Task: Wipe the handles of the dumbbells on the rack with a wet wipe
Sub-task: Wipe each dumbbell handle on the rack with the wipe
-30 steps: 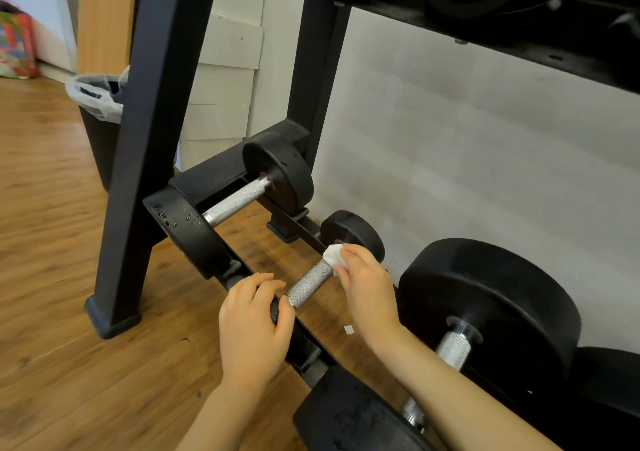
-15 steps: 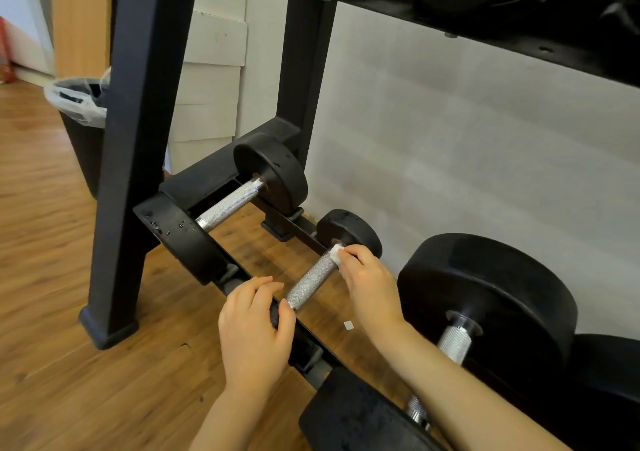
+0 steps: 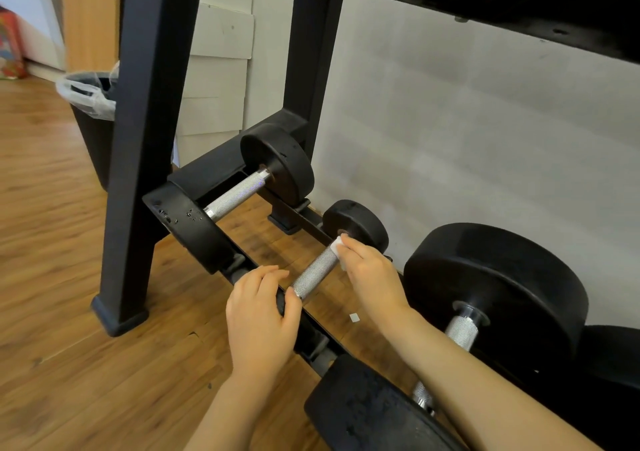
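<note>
Right hand: fingers curled together, pinching a small folded wet wipe, white and soft-looking, against the far end of a dumbbell handle. The wipe sits where the handle meets the far weight head; only a small patch shows past the fingertips.

Left hand: fingers curled over the near head of the same dumbbell, thumb beside the near end of the handle. The near head is almost wholly hidden under the palm.

Small dumbbell: handle a straight steel cylinder with fine diamond knurling, bright grey; far head a round, matte black disc, rubber-like in finish. It lies across the two rails of the bottom tier of the rack.

Medium dumbbell: to the left on the same tier, well apart from the hands. Knurled steel handle with a smooth collar at the far end; two thick, round black heads, the near one speckled with droplets.

Large dumbbell: to the right, just beside the right forearm. Broad black drum-shaped heads, short knurled steel handle with a polished collar, partly hidden behind the arm.

Rack: black painted square-section steel, slanted upright with a capped foot; upper tier crosses the top of the view.

Floor: warm wood-grain planks. A small white scrap lies on it under the rails.

Bin: dark, round, lined with a clear plastic bag, behind the upright.

Wall: pale, smooth panels.
</note>
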